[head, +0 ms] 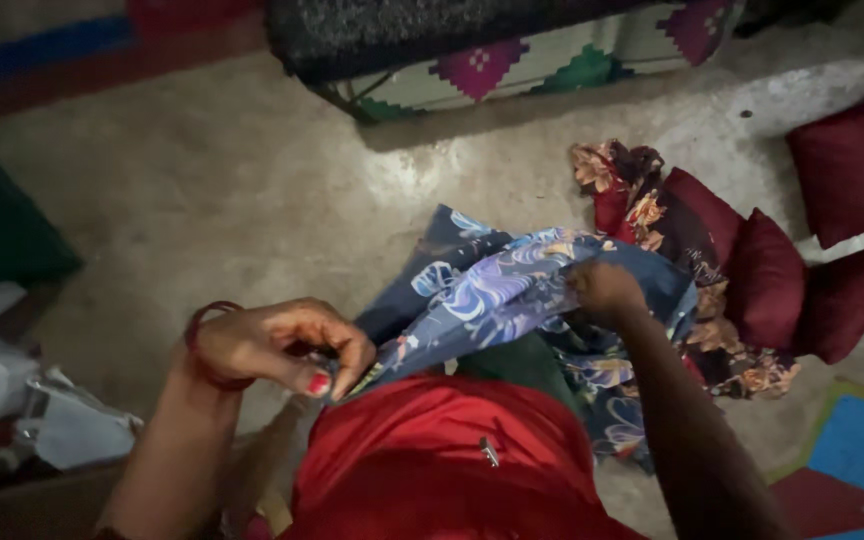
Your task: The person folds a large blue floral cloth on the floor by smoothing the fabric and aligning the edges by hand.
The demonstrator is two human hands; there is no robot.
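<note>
Red satin cushion (432,450) lies nearest, under blue floral fabric cover (512,300) stretched between left hand (277,345) pinching its near corner and right hand (602,288) clenched in its folds; thin pinch risks slipping, dropping cover onto concrete floor (252,180).

Bare forearms, one bangled wrist

The left hand (277,345) has red-painted nails and a dark red bangle (207,345); the right hand (604,288) wears nothing.

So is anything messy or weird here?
A bit. Maroon cushions lie scattered on the bare floor beside a crumpled floral cloth. The left hand and right hand pinch a bunched blue floral cover.
</note>
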